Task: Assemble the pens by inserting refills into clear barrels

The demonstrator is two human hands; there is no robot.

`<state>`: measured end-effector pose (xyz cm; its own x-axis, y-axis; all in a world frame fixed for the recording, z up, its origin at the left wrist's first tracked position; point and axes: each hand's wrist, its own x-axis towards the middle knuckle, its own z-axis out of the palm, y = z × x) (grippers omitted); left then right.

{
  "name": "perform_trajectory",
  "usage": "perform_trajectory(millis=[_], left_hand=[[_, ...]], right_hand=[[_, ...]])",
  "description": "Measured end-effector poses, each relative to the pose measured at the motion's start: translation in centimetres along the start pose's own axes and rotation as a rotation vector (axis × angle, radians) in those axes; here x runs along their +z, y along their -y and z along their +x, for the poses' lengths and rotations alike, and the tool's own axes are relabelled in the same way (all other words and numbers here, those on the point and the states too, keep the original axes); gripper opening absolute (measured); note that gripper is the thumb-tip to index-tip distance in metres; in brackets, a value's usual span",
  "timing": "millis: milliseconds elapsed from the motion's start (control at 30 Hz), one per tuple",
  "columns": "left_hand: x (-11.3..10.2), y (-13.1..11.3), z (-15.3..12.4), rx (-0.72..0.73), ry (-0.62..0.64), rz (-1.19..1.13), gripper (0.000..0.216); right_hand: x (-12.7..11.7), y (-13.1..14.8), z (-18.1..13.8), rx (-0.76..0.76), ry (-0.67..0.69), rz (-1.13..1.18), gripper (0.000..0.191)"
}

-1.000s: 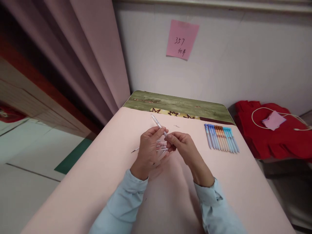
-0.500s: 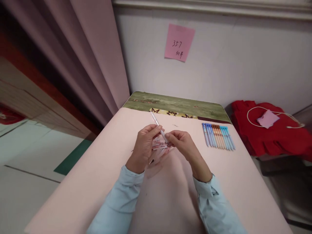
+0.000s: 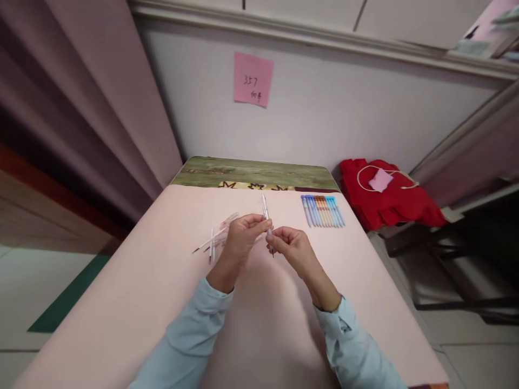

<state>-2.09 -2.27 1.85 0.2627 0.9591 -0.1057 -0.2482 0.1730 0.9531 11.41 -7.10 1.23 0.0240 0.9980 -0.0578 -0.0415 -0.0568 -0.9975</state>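
Both my hands pinch a slim, whitish pen refill (image 3: 264, 204) above the table, held nearly upright. My left hand (image 3: 243, 237) grips its middle between thumb and forefinger. Lower down, my right hand (image 3: 292, 246) is closed around it near the dark tip, which points down toward me. The part under my fingers is hidden. Beside and partly behind my left hand lies a loose pile of white pen refills (image 3: 212, 244) with dark tips, mixed with clear, pink-printed plastic sleeves (image 3: 230, 219).
On the right of the pale table (image 3: 141, 292) lies a neat row of blue, brown and turquoise pens (image 3: 323, 210). Past the right edge is a red cloth (image 3: 409, 205) with a white cord. A pink note (image 3: 253, 80) hangs on the wall behind; a curtain (image 3: 121, 81) hangs left.
My view has turned to the right, so the scene sits further left. The refill has swung more upright in my hands, its dark tip now showing below my right fingers. The loose pile is more visible.
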Motion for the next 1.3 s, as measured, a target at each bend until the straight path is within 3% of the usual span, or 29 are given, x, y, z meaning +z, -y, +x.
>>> perform_trajectory(millis=[133, 233, 367, 500, 733, 900, 1033, 1167, 1300], left_hand=[[1.8, 1.5, -0.2, 0.036, 0.088, 0.132, 0.035], [2.4, 1.3, -0.6, 0.013, 0.084, 0.183, 0.043], [1.9, -0.9, -1.2, 0.031, -0.009, 0.217, 0.037], [0.6, -3.9, -1.7, 0.167, -0.143, 0.238, 0.034], [-2.8, -6.6, -2.1, 0.435, -0.335, 0.153, 0.018], [-5.6, -7.6, -1.9, 0.479, -0.416, 0.098, 0.016], [-7.7, -8.5, -2.3, 0.491, -0.489, 0.179, 0.017], [-10.2, -8.6, -2.1, 0.529, -0.607, 0.395, 0.02], [-12.5, -8.2, -1.6, 0.423, -0.691, 0.907, 0.016]], right_hand=[[-3.6, -1.5, -2.5, -0.031, -0.183, -0.208, 0.034], [-8.4, -3.1, -4.7, 0.004, -0.369, -0.361, 0.038], [-15.8, -4.7, -7.3, 0.158, -0.701, -0.79, 0.038], [-19.7, -4.9, -8.1, 0.268, -0.725, -1.073, 0.032], [-18.9, -5.2, -7.0, 0.352, -0.722, -1.234, 0.032], [-18.8, -5.6, -7.6, 0.345, -0.711, -1.299, 0.034], [-17.9, -4.2, -7.7, 0.255, -0.75, -1.268, 0.04], [-14.1, -1.0, -5.9, 0.012, -0.711, -1.139, 0.035], [-8.2, 2.0, -2.4, -0.135, -0.509, -0.922, 0.033]])
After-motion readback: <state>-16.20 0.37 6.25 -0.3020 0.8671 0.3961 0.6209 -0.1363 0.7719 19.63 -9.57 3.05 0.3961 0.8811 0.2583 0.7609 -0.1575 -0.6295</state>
